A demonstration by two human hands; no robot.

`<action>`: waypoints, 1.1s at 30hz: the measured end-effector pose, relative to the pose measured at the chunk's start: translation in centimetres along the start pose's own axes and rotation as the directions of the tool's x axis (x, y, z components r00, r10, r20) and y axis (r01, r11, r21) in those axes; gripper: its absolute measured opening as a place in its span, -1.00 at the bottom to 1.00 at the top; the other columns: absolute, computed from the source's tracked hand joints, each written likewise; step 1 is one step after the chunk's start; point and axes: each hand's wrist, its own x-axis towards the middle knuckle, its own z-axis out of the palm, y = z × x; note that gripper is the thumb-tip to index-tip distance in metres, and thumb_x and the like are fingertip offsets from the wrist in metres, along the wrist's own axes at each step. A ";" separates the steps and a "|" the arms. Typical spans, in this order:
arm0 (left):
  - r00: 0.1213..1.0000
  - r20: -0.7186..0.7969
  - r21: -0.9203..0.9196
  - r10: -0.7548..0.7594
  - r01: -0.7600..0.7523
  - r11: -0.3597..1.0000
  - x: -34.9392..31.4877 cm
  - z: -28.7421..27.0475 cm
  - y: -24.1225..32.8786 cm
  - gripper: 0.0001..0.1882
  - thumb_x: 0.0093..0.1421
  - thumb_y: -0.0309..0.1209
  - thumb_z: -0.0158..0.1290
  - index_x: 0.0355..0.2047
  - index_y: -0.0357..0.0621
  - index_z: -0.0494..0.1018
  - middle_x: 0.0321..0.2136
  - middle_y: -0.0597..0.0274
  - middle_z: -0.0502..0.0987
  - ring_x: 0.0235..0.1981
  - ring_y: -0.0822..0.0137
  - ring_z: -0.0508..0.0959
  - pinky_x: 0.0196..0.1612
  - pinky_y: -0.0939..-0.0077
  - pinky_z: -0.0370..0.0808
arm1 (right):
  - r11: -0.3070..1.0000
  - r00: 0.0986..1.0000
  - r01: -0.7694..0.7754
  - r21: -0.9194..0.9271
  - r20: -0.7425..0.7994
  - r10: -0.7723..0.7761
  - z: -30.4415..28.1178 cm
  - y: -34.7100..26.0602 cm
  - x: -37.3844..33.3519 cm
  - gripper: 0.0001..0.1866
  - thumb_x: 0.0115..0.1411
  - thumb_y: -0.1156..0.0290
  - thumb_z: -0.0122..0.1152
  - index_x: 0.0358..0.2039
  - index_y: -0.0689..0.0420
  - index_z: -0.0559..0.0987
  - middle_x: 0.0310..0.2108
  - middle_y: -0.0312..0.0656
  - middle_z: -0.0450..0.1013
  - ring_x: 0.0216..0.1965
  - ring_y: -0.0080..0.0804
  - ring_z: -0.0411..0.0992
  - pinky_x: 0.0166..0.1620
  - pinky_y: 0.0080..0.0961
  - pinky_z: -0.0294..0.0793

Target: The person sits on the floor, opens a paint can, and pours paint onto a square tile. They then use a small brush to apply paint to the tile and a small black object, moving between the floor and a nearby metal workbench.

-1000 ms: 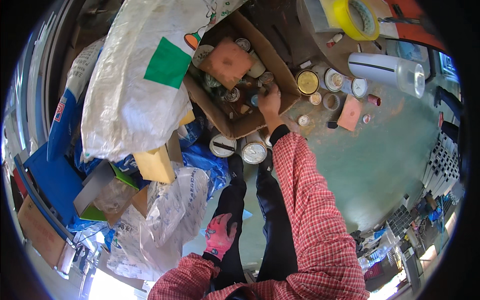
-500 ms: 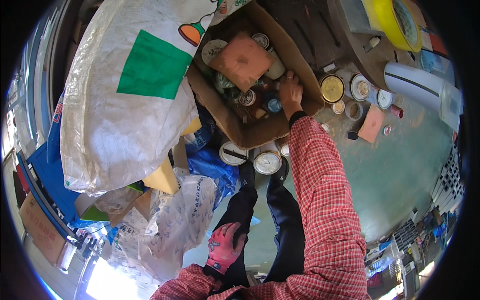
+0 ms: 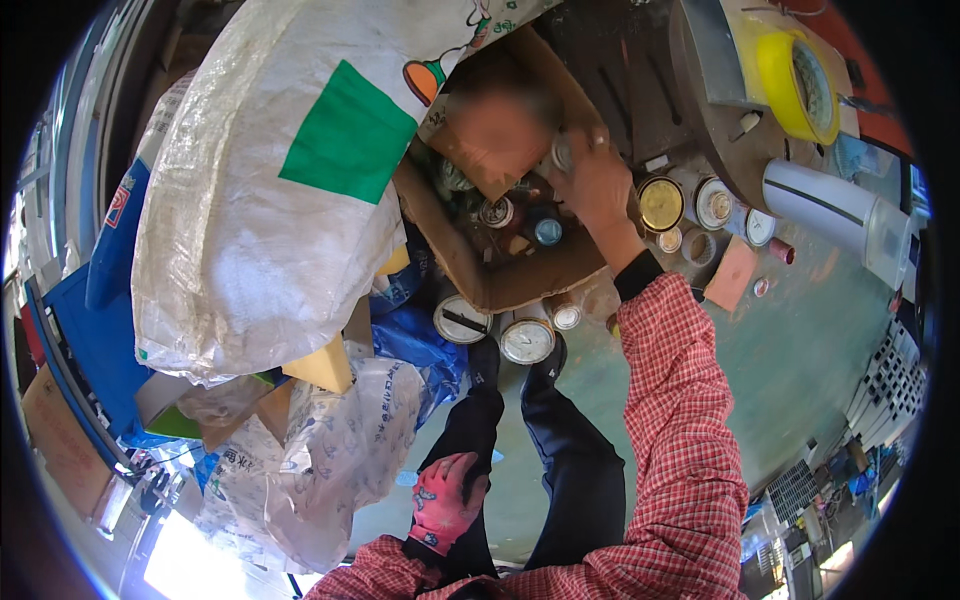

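Observation:
A cardboard box [image 3: 440, 245] stands open in front of me, holding jars, cans and a flat orange-brown piece [image 3: 492, 135], partly blurred. My bare right hand [image 3: 600, 190] reaches over the box's right side. Its fingers close around a pale round container [image 3: 562, 152], whose body is mostly hidden. Lower in the box sit a jar with a light lid [image 3: 496, 212] and a blue-topped jar [image 3: 547, 232]. My left hand [image 3: 445, 500], in a pink patterned glove, rests on my left leg with its fingers loosely apart and nothing in them.
Left of the box bulges a large white woven sack [image 3: 230, 240] with a green patch. Several lidded cans, among them a gold-topped one [image 3: 661, 204], stand on the right. Two white-lidded cans, one nearer me [image 3: 527, 341], are by my feet. A yellow tape roll [image 3: 800, 88] is at upper right.
My right hand has lifted from inside the box and shifted right, its fingers now around the pale container. The left hand stays on my leg. The whole view has shifted slightly.

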 end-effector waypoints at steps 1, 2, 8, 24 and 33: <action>1.000 0.009 -0.010 -0.011 0.011 1.000 0.1 -0.1 0.1 -0.60 -0.02 -0.34 0.17 -0.14 -0.17 0.44 -0.22 0.08 0.52 -0.20 0.03 0.51 -0.13 0.23 0.44 | 0.998 0.996 0.044 0.041 -0.074 -0.041 -0.3 -0.7 1.0 -0.51 -0.10 0.26 0.32 -0.14 0.09 0.40 -0.12 -0.11 0.35 -0.16 -0.14 0.45 -0.30 -0.28 0.53; 1.000 0.014 -0.014 -0.015 0.015 1.000 0.4 -0.2 0.1 -0.60 -0.02 -0.33 0.17 -0.14 -0.17 0.44 -0.22 0.08 0.52 -0.20 0.03 0.51 -0.13 0.23 0.44 | 0.993 0.985 0.089 0.079 -0.156 -0.076 -0.1 -1.5 2.6 -0.50 -0.08 0.25 0.30 -0.11 0.08 0.40 -0.11 -0.10 0.35 -0.18 -0.14 0.45 -0.30 -0.28 0.53; 0.999 -0.048 0.019 -0.010 0.011 1.000 1.8 -1.2 -0.3 -0.59 -0.02 -0.33 0.17 -0.13 -0.16 0.43 -0.22 0.09 0.52 -0.20 0.03 0.51 -0.15 0.22 0.44 | 0.983 0.989 -0.030 0.179 -0.140 0.056 5.1 -8.2 9.3 -0.60 0.00 0.31 0.16 -0.09 0.06 0.44 -0.10 -0.15 0.38 -0.15 -0.21 0.44 -0.26 -0.26 0.49; 1.000 -0.023 -0.021 0.000 -0.001 1.000 2.8 -1.5 -0.2 -0.61 -0.02 -0.40 0.16 -0.16 -0.23 0.43 -0.23 0.02 0.52 -0.19 0.02 0.51 -0.12 0.24 0.43 | 0.803 0.915 -0.057 0.593 -0.292 0.280 9.0 -5.9 -1.0 -0.71 -0.02 0.46 0.13 -0.22 0.18 0.51 -0.19 -0.01 0.43 -0.13 0.06 0.36 -0.15 -0.17 0.38; 1.000 0.009 -0.004 0.017 -0.017 1.000 1.7 -0.3 0.0 -0.63 -0.02 -0.38 0.17 -0.17 -0.22 0.44 -0.27 0.08 0.54 -0.23 0.05 0.53 -0.15 0.26 0.45 | 0.892 0.667 -0.372 -0.257 0.594 0.449 11.3 5.3 -6.7 -0.66 0.20 0.34 -0.07 -0.05 0.11 0.51 0.08 -0.01 0.32 0.08 -0.02 0.29 0.05 -0.22 0.36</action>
